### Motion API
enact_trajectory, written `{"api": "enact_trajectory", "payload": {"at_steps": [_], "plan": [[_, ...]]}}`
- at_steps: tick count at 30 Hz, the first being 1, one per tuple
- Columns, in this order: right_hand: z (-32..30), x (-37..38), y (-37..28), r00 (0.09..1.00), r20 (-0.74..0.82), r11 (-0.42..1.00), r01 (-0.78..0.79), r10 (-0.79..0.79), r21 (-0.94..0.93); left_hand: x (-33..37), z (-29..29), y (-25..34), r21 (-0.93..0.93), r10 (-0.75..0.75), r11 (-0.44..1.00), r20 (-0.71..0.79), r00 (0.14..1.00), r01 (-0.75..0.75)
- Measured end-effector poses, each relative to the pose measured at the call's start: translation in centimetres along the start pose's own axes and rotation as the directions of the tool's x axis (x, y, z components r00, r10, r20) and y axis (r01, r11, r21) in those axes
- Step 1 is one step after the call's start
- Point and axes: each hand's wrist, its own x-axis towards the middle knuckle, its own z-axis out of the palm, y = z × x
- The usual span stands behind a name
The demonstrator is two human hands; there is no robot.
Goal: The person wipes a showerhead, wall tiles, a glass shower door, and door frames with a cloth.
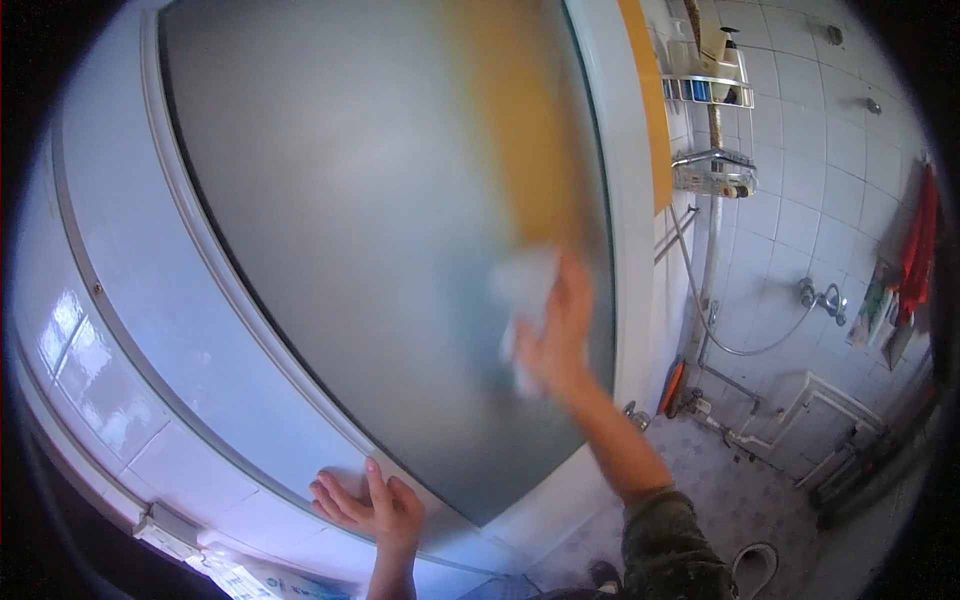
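A large frosted glass panel (350, 220) in a white door frame (245, 285) fills the middle of the view, with a blurred yellow band showing through its upper right. My right hand (568, 335) is closed around a white cloth (525, 280) against the right part of the glass. Motion blurs both cloth and fingers; whether the cloth is fabric or paper I cannot tell. Lower down, my left hand (375, 508) is empty, its fingers apart, beside the frame's lower left edge.
Right of the door, a tiled wall (775, 120) carries a wire shelf (708, 90) with bottles, a second rack (715, 172), a shower hose (740, 350) and a wall tap (823, 298). Red cloth (917, 250) hangs at far right. Pipes (800, 395) run above the patterned floor (690, 455).
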Motion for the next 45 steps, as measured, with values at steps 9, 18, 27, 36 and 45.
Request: {"api": "enact_trajectory", "payload": {"at_steps": [9, 18, 27, 36, 45], "plan": [[2.5, 15.9, -3.0, 0.952, -0.296, 0.994, -0.093, 0.074, -0.051, 0.3, 0.2, 0.4, -0.020, 0.005, 1.000, -0.003, 1.000, -0.005], [0.5, 3.2, -7.3, 0.975, 0.077, 0.978, 0.207, -0.209, 0.026, 0.1, 0.0, 0.1, -0.045, -0.012, 0.999, 0.017, 1.000, 0.012], [1.3, 11.5, -8.7, 0.998, -0.022, 0.991, -0.052, 0.055, 0.123, -0.2, 0.0, 0.0, -0.052, -0.008, 0.999, 0.009, 1.000, 0.009], [0.8, 9.8, -8.9, 0.958, -0.012, 0.949, -0.283, 0.287, 0.138, 0.3, 0.1, 0.4, -0.082, 0.010, 0.997, 0.002, 1.000, -0.010], [0.4, 5.3, -9.0, 0.944, 0.056, 0.931, -0.331, 0.326, 0.157, 0.2, 0.1, 0.3, -0.088, 0.006, 0.996, -0.013, 1.000, -0.007]]}}
